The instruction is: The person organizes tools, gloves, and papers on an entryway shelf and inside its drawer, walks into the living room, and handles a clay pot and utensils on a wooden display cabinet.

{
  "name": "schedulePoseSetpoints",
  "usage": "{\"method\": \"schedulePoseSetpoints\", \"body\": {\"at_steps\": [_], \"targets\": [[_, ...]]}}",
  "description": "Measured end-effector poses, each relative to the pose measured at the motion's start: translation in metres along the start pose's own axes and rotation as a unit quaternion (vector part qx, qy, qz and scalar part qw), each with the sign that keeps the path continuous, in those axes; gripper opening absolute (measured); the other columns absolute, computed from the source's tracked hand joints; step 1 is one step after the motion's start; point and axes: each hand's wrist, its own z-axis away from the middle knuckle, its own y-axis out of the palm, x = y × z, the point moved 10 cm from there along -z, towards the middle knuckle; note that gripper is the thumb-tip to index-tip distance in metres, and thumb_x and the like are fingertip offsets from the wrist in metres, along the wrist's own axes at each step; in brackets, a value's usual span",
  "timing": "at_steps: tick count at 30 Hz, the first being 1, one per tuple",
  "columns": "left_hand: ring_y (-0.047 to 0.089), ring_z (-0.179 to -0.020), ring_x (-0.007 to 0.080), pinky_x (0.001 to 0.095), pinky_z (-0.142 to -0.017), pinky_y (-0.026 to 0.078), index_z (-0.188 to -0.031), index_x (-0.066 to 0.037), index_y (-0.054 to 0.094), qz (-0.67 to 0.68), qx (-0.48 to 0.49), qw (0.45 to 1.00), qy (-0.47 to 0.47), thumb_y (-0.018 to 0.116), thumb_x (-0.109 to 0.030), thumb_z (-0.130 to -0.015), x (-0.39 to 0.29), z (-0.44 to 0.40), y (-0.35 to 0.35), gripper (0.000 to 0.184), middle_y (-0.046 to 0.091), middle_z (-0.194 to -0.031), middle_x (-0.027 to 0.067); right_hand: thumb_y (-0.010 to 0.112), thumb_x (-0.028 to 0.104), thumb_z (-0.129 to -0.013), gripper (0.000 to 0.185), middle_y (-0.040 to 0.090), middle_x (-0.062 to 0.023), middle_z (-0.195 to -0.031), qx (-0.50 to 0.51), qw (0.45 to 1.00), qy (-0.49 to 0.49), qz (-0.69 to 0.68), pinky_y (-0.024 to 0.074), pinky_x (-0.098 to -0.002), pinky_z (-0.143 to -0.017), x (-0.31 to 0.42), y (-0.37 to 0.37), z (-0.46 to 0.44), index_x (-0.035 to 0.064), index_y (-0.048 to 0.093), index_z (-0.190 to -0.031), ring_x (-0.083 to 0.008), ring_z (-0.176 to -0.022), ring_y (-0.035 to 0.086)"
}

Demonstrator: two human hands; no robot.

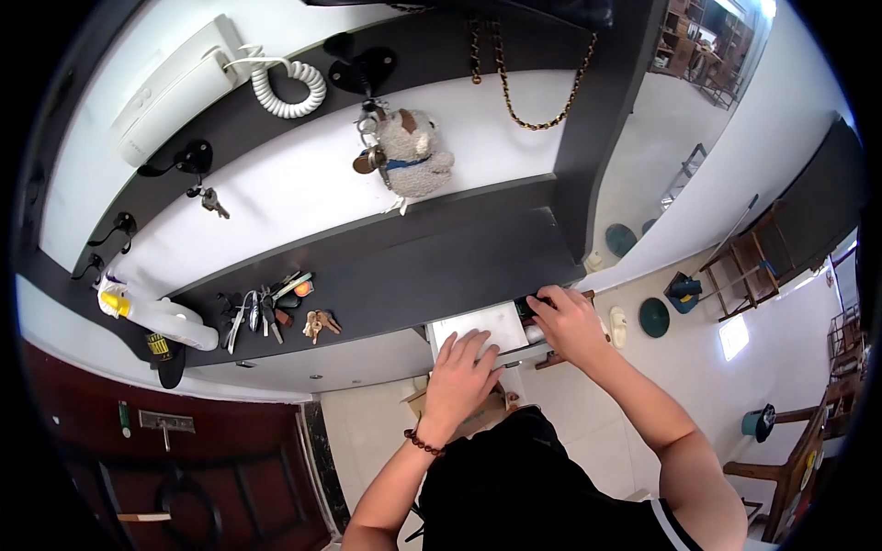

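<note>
One drawer [531, 353], white item [493, 324] inside, left hand [462, 375] loose, right hand [567, 323] with unclear grip

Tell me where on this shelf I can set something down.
The dark shelf is bare from the gold-coloured keys across to the upright panel, behind the open drawer. Its left end is crowded with a spray bottle and bunched keys. The drawer is tight too: the left hand and right hand are both at it.
</note>
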Motion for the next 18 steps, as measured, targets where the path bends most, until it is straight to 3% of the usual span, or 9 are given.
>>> {"method": "schedulePoseSetpoints", "body": {"at_steps": [2, 5, 8, 10, 14, 18], "targets": [[0.062, -0.135, 0.0329, 0.054, -0.12, 0.047, -0.121, -0.008, 0.072, -0.004, 0.002, 1.0, 0.006, 0.081, -0.028, -0.097, -0.001, 0.001, 0.0, 0.033, 0.067, -0.14, 0.013, 0.079, 0.007, -0.088, 0.03, 0.069, -0.0102, -0.115, -0.01, 1.0, -0.017, 0.002, 0.0591, -0.0453, -0.09, 0.005, -0.001, 0.0, 0.0023, 0.079, -0.117, -0.0329, -0.098, 0.072], [0.061, -0.135, 0.0331, 0.0537, -0.12, 0.047, -0.123, -0.009, 0.071, -0.012, 0.003, 1.0, 0.009, 0.08, -0.027, -0.097, 0.002, 0.005, 0.002, 0.034, 0.066, -0.14, 0.0125, 0.081, 0.003, -0.084, 0.035, 0.069, -0.0124, -0.12, 0.049, 0.995, 0.055, -0.061, 0.0588, -0.0479, -0.092, -0.013, -0.01, 0.004, 0.0029, 0.079, -0.118, -0.0379, -0.102, 0.072], [0.061, -0.134, 0.0327, 0.053, -0.12, 0.046, -0.125, -0.009, 0.069, -0.015, 0.004, 1.0, 0.004, 0.08, -0.028, -0.096, 0.003, 0.007, 0.001, 0.036, 0.065, -0.14, 0.0116, 0.082, 0.002, -0.084, 0.036, 0.071, -0.0126, -0.122, 0.088, 0.992, 0.038, -0.081, 0.0588, -0.0483, -0.093, -0.024, -0.01, 0.018, 0.0043, 0.078, -0.12, -0.0382, -0.104, 0.072], [0.06, -0.134, 0.0325, 0.053, -0.12, 0.046, -0.125, -0.009, 0.069, -0.014, 0.003, 1.0, 0.005, 0.08, -0.028, -0.096, 0.004, 0.006, 0.001, 0.036, 0.065, -0.14, 0.0114, 0.082, 0.005, -0.086, 0.037, 0.074, -0.0134, -0.118, 0.139, 0.98, 0.079, -0.12, 0.0586, -0.0489, -0.094, -0.04, 0.001, 0.025, 0.0056, 0.078, -0.123, -0.0388, -0.103, 0.073], [0.06, -0.135, 0.0321, 0.053, -0.121, 0.045, -0.122, -0.009, 0.07, -0.016, -0.012, 1.0, 0.004, 0.081, -0.03, -0.096, 0.002, 0.006, 0.0, 0.035, 0.065, -0.14, 0.0115, 0.082, 0.01, -0.088, 0.035, 0.076, -0.0142, -0.111, 0.102, 0.992, 0.065, -0.031, 0.0587, -0.0491, -0.094, -0.036, -0.002, 0.021, 0.0061, 0.078, -0.123, -0.0402, -0.101, 0.073], [0.062, -0.133, 0.0335, 0.0542, -0.121, 0.046, -0.119, -0.007, 0.072, 0.014, -0.032, 0.999, 0.007, 0.085, -0.028, -0.094, 0.001, 0.003, -0.003, 0.035, 0.066, -0.138, 0.0131, 0.082, 0.017, -0.092, 0.03, 0.076, -0.0135, -0.109, 0.151, 0.981, 0.117, -0.02, 0.0586, -0.0492, -0.093, -0.052, 0.014, 0.029, 0.0072, 0.08, -0.12, -0.0398, -0.099, 0.073]]}}
